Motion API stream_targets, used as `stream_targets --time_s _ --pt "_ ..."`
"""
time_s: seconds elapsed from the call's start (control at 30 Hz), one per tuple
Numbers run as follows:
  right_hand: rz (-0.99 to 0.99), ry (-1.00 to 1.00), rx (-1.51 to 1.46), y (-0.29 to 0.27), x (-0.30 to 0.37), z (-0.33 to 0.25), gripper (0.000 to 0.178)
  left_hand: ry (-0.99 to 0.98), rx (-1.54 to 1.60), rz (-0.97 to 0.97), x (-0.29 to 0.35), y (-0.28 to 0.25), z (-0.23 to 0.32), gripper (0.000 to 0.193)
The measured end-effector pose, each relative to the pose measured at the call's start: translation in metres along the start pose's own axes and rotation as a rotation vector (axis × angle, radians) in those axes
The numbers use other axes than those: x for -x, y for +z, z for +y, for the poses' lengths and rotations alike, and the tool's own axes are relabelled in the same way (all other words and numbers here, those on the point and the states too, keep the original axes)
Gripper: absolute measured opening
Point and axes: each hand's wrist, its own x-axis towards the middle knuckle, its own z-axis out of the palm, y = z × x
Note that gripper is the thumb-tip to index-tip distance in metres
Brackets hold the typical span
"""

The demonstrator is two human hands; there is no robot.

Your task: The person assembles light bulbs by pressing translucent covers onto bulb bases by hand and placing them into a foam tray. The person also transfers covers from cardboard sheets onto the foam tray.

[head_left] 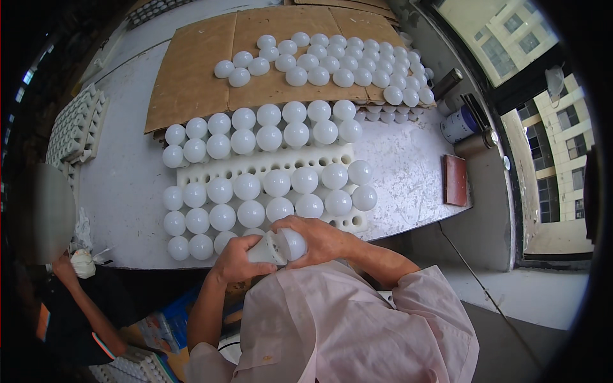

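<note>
In front of my chest, at the near edge of the table, my left hand [237, 258] is closed round a white light bulb body [263, 251]. My right hand [322, 240] grips a white bulb dome [294, 244], tilted against the open end of the body. A dark gap shows between the two parts on one side. Just beyond my hands, rows of white bulbs [250, 213] stand dome up in a white foam rack [268, 160] with round holes. Some bulbs behind my left hand are partly covered by it.
Many loose domes [318, 76] lie on a brown cardboard sheet [191, 76] at the back. Egg-crate trays [76, 121] are stacked far left. A co-worker's hand [65, 270] holds something white at the left. Along the right wall stand a tub [454, 126], a flask [477, 143] and a red-brown block [454, 180].
</note>
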Motion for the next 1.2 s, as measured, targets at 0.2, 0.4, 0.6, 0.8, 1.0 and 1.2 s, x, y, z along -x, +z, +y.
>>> stream_targets --time_s 0.2,0.4,0.6,0.8,1.0,1.2 --pt "-0.046 0.018 0.086 0.007 -0.001 -0.006 0.082 -0.023 -0.11 -0.01 -0.003 0.004 0.006 0.048" --pt "0.081 -0.183 0.02 0.022 -0.006 0.004 0.074 0.034 -0.072 0.013 -0.004 0.005 -0.001 0.048" --pt "0.356 -0.433 -0.016 0.036 -0.002 0.003 0.058 0.09 0.019 0.001 -0.005 0.014 0.015 0.046" --pt "0.356 -0.429 -0.093 0.029 0.007 0.004 0.047 0.104 -0.008 -0.079 -0.012 0.022 0.021 0.041" --pt "0.563 -0.175 -0.096 0.013 0.018 0.003 0.059 -0.205 0.629 -0.253 -0.042 0.019 0.002 0.039" --pt "0.929 -0.096 0.381 -0.021 0.097 0.04 0.057 0.075 0.271 0.135 -0.054 0.007 0.01 0.038"
